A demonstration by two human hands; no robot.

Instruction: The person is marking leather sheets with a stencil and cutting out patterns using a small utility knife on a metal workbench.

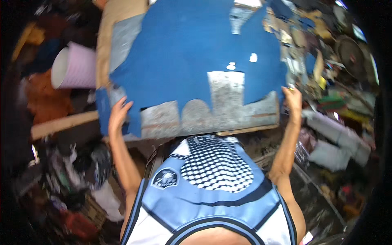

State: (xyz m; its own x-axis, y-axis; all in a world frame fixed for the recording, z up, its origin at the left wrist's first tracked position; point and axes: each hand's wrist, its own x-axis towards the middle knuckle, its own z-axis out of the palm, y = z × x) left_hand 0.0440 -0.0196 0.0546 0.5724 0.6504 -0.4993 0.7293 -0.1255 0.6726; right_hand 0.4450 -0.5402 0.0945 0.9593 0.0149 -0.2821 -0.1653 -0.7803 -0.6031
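Note:
A large blue leather-like sheet (183,53) lies spread over a worn grey board (196,118). Shapes are cut out of its near edge, and a few small holes show toward its right side. My left hand (117,116) is at the sheet's near left corner, thumb and fingers apart, resting on or just over the blue flap there. At the right edge, my right hand (292,99) has its fingers closed on the margin of the sheet. Both arms reach out from my body to either side of the board.
A pink and white bucket-like container (77,67) lies on its side left of the board. A wooden plank (65,124) juts out below it. Scraps and offcuts (316,61) are piled at the right, near a pale wrapped bundle (335,130). Plastic bags and clutter (87,171) fill the lower left.

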